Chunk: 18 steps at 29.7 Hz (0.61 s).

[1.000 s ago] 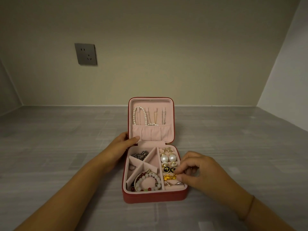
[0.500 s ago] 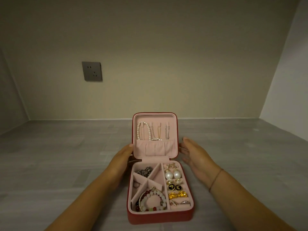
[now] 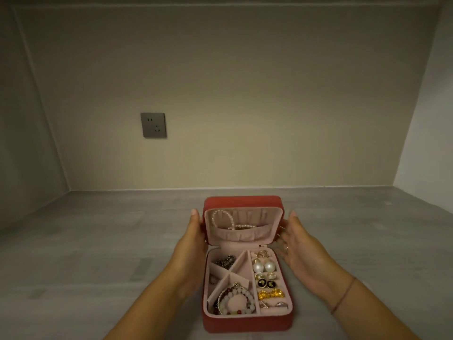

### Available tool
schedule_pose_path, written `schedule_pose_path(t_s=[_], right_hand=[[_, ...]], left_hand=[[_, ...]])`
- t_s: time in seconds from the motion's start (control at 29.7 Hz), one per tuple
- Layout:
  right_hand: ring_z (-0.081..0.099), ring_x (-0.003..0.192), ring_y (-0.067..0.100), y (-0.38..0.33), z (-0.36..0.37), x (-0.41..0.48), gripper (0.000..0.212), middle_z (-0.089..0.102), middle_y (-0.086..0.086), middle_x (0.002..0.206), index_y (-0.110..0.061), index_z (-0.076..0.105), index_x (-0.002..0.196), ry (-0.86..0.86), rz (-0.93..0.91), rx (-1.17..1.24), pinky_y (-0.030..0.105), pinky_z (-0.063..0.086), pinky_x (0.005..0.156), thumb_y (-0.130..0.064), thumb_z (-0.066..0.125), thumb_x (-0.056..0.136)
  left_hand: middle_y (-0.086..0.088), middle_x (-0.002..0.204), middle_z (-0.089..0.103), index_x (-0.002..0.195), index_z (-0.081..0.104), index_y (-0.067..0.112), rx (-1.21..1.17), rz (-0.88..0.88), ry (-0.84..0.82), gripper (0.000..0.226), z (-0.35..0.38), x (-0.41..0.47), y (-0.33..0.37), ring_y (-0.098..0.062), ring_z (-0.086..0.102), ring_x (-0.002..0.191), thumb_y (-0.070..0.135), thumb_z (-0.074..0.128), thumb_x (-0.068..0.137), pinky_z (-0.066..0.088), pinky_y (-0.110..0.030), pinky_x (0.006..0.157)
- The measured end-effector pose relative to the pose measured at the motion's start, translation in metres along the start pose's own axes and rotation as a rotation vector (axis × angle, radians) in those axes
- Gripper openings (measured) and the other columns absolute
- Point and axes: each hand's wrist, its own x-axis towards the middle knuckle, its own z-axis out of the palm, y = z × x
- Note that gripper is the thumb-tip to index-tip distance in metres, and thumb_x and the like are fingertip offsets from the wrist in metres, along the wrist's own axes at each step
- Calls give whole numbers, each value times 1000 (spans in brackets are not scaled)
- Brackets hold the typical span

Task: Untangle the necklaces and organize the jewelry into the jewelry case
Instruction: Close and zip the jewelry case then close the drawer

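A plain beige wall (image 3: 245, 94) fills the upper part of the view, and below it a grey wood-grain tabletop (image 3: 85, 241) runs back to meet it. On the tabletop, close in front of the person, sits the small red leatherette jewelry case with pink velvet lining (image 3: 245, 323). Its base lies flat and its red hinged lid (image 3: 242, 201) leans forward over the back of the base, partway between upright and closed. The left hand (image 3: 190, 244) lies flat against the lid's left side with its fingers straight, and the right hand (image 3: 297, 244) touches the lid's right side in the same way, fingers extended and nothing pinched. A dark grey square wall socket (image 3: 153, 125) is set in the wall, well to the left of the case. Inside the lid, a white pearl necklace (image 3: 221, 217) hangs in a loop and trails into the gathered pink pocket. In the base, the front-left compartment holds a bracelet of pale and dark red beads (image 3: 235, 300), coiled with a thinner metal one. A dark metal chain (image 3: 225, 262) lies bunched in the back-left compartment. Down the right-hand column sit two large white pearl earrings (image 3: 263, 266), then a pair of round black-and-gold studs (image 3: 266, 282), then bright gold pieces (image 3: 270, 294) whose exact shape I cannot tell. A thin dark cord (image 3: 343, 296) circles the right wrist, and a slim ring (image 3: 286, 248) shows on one finger of the right hand.
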Motion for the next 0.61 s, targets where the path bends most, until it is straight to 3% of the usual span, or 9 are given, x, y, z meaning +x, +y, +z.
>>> schedule_pose_path(t_s=[0.13,0.2,0.27,0.34,0.37,0.44,0.54,0.61], right_hand=[[56,106,0,12,0,-28,51,62,-12,110,-29,55,117,-9,9,-108,20,40,97,-61,31,85],[58,100,-9,23,4,-41,47,62,-22,108,-33,59,113,-2,-8,-175,12,45,88,-59,38,81],[44,122,-10,32,7,-47,57,49,-20,134,-32,48,133,23,-59,-278,19,36,106,-56,42,82],[27,136,0,35,8,-50,60,27,-15,150,-28,28,146,19,-86,-369,28,21,116,-44,45,91],[28,137,4,36,6,-50,60,27,-13,151,-30,23,147,12,-83,-395,29,25,115,-37,48,93],[44,126,8,39,5,-49,62,38,-8,143,-33,22,146,11,-66,-386,23,42,101,-26,55,93],[54,110,5,45,6,-52,61,49,-4,132,-33,30,143,41,-67,-267,13,50,77,-16,57,92],[53,109,3,50,6,-51,57,50,-5,133,-32,33,142,66,-93,-248,13,49,76,-14,55,93]], left_hand=[[5,75,75,87,70,16,53,-53,34,49,10,-32,-3,-9,71,71,50,36,94,51,-18,57],[-3,94,71,82,66,9,157,-54,37,44,14,-29,-5,-18,67,76,47,46,93,47,-18,61],[-20,107,59,77,51,5,243,-60,93,40,8,-24,-17,-19,53,75,37,39,98,39,-16,56],[-16,110,69,86,62,7,238,-102,130,43,10,-26,-20,-20,64,82,39,38,101,46,-15,64],[-10,108,71,98,69,13,194,-114,127,41,7,-28,-22,-21,68,92,45,42,99,52,-23,74],[-6,118,68,121,63,19,115,-139,168,42,-10,-29,-26,-22,62,110,48,48,95,50,-38,94],[-11,114,69,128,58,13,227,-169,138,34,-34,-9,-24,-28,64,107,8,42,98,50,-40,93],[-14,111,70,124,62,10,327,-179,45,48,-41,-3,-16,-30,66,106,-13,35,91,51,-40,94]])
